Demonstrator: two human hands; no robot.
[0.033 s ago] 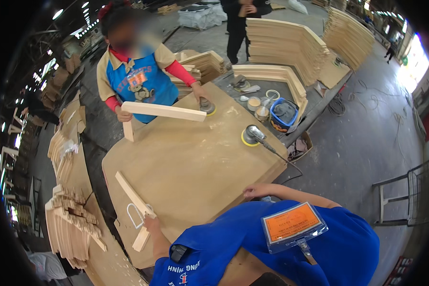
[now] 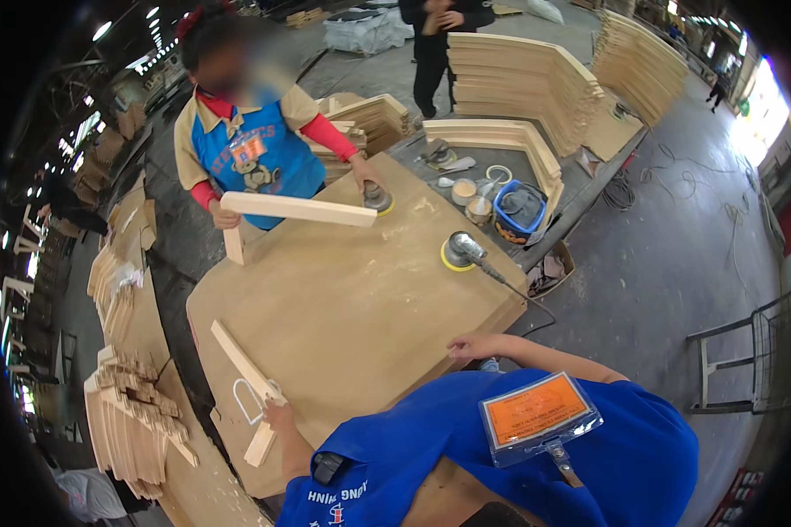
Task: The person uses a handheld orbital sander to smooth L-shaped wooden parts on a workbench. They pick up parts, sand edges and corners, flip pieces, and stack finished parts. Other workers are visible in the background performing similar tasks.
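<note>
On the brown work board (image 2: 325, 290), a pale bent wooden piece (image 2: 237, 356) lies at the left, angled at its elbow. My left hand (image 2: 279, 415) grips it near that elbow, fingers over the wood. Beside it shows a white looped outline (image 2: 244, 400), partly covered by the piece. My right hand (image 2: 472, 345) rests by the board's near right edge, loosely open, with nothing visible in it. Beyond that hand sits a round sander (image 2: 462, 250) with a yellow pad and a cord. Neither hand touches it.
Across the board a co-worker (image 2: 255, 140) holds another bent wooden piece (image 2: 299, 209) and a second sander (image 2: 377, 197). Bent pieces are stacked (image 2: 518, 88) at the back and piled (image 2: 132, 422) at left. A blue tub (image 2: 520, 212) and jars stand at right.
</note>
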